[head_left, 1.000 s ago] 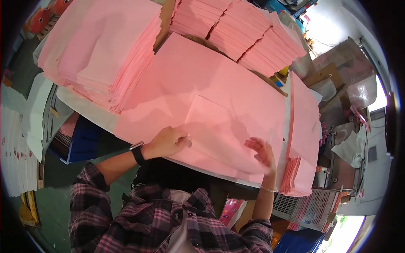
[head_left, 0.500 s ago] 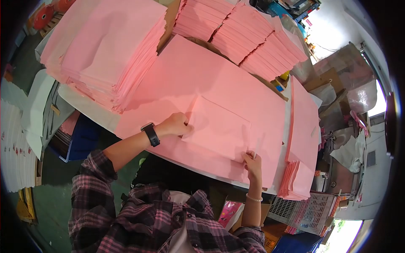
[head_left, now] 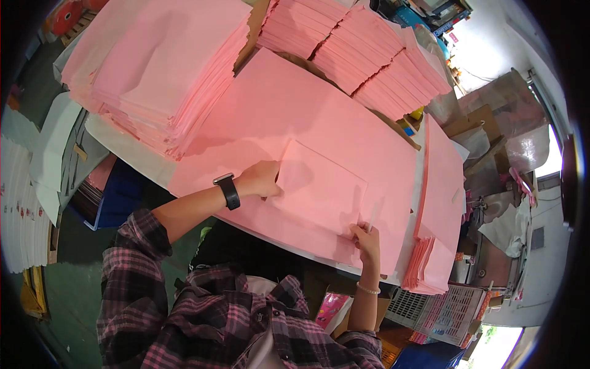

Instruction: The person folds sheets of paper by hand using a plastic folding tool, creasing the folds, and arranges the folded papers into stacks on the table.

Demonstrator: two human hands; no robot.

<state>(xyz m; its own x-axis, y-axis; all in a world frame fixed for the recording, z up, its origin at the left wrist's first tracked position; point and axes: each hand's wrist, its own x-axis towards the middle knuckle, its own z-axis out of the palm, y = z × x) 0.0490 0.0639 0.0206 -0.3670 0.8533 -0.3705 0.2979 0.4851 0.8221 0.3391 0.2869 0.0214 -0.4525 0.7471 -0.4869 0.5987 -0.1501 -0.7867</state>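
Observation:
A small folded pink paper piece (head_left: 322, 184) lies flat on a large pink sheet (head_left: 258, 98) on the table in front of me. My left hand (head_left: 261, 179) is closed at its left edge, fingertips pinching the paper. At the lower right corner, my right hand (head_left: 367, 238) is closed, with a thin pale strip (head_left: 373, 212) sticking up from its fingers. The thumb and fingers of that hand touch the corner of the folded piece.
A tall stack of pink sheets (head_left: 153, 67) stands at the left. Bundled pink piles (head_left: 350, 55) line the back. Folded pink pieces (head_left: 439, 203) lie on the right. A plastic crate (head_left: 445, 310) is below the table's right end.
My left hand has shifted slightly, its wrist turned a little more over the paper's left edge. My right hand stays almost in place at the corner.

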